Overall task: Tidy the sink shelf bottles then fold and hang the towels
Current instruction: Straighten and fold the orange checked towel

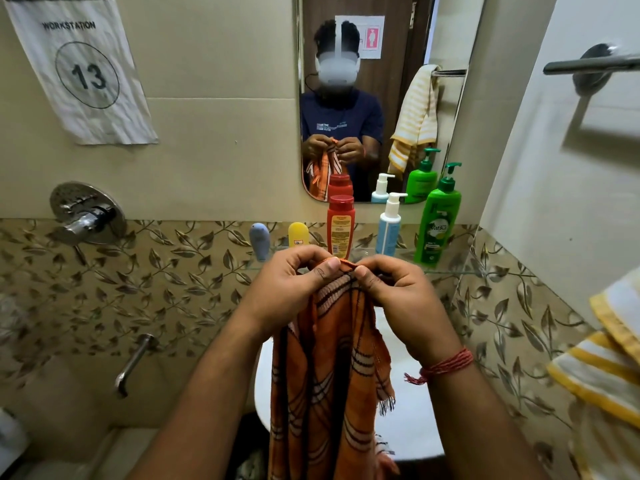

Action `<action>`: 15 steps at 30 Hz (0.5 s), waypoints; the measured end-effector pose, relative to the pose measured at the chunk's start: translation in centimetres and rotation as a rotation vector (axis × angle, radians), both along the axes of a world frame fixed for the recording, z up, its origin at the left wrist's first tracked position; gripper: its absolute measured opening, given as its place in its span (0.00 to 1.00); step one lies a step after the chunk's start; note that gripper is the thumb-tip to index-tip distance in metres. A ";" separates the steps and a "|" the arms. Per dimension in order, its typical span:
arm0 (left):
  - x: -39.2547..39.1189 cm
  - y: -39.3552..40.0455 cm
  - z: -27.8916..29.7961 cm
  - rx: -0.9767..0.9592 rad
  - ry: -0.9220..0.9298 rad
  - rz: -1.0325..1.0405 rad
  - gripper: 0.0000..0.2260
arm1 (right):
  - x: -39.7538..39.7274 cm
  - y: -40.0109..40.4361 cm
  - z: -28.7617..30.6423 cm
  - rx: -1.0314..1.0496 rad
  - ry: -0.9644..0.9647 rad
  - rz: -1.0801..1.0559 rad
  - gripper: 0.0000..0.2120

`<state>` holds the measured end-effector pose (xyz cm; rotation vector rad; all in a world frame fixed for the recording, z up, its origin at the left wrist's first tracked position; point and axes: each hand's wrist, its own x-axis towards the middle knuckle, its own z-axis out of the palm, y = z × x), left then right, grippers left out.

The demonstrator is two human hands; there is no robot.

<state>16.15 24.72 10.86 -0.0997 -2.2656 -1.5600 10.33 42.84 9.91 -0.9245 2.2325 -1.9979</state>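
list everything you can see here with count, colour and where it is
orange towel: 1, orange with dark and pale stripes, hanging from both hands over the sink
bottles: 5 on the glass shelf; grey-blue, yellow, red, white-and-blue pump, green pump
striped towel: 1, yellow and white, right edge
towel bar: 1, metal, right wall
mirror: 1, above the shelf
paper sign: 1, white, marked 13, left wall
tap control: 1, chrome, left wall
spout: 1, metal, lower left
sink: 1, white, below
left hand: pinches towel top edge
right hand: pinches towel top edge, red thread on wrist
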 end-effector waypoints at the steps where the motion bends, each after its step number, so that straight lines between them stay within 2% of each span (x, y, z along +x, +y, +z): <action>1: 0.0 0.0 0.0 -0.005 -0.011 0.003 0.07 | -0.1 0.1 0.0 -0.010 -0.011 -0.017 0.08; 6: -0.2 0.7 -0.5 -0.009 -0.009 0.036 0.08 | -0.8 0.7 0.0 0.040 0.057 -0.076 0.10; 11: -0.9 -0.1 -0.9 0.168 0.150 0.296 0.07 | -0.6 1.6 -0.4 0.300 0.123 0.050 0.15; 15: -1.5 -1.8 -1.2 0.270 0.260 0.538 0.08 | -1.5 3.3 -1.2 0.468 0.252 -0.062 0.07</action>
